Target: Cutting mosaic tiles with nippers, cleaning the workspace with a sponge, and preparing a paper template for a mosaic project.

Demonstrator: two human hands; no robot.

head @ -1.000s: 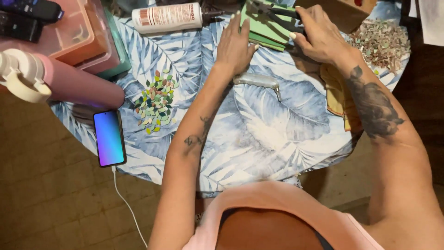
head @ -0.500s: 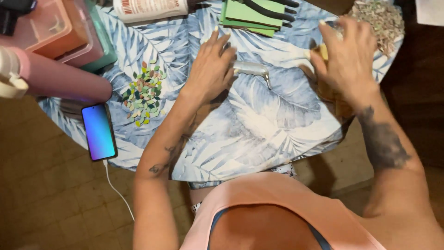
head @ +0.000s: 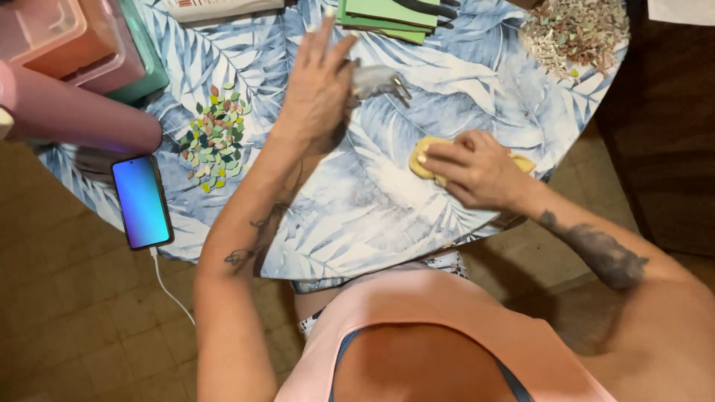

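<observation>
Pressing under the right hand, a crumpled yellow cloth, flat on the tablecloth.

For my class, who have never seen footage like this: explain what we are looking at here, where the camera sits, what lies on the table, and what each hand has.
There is no machine here, only a person's two bare hands. The camera is worn on the person's head and looks down over the chest at a round table covered in a blue leaf-print cloth. The right hand presses on a yellow cloth. The left hand is raised with fingers spread, beside a small grey tool. Also on the table: a pile of small coloured leaf-shaped pieces, green sheets with black pliers on top, a heap of offcuts, a lit phone and a pink bottle.
</observation>
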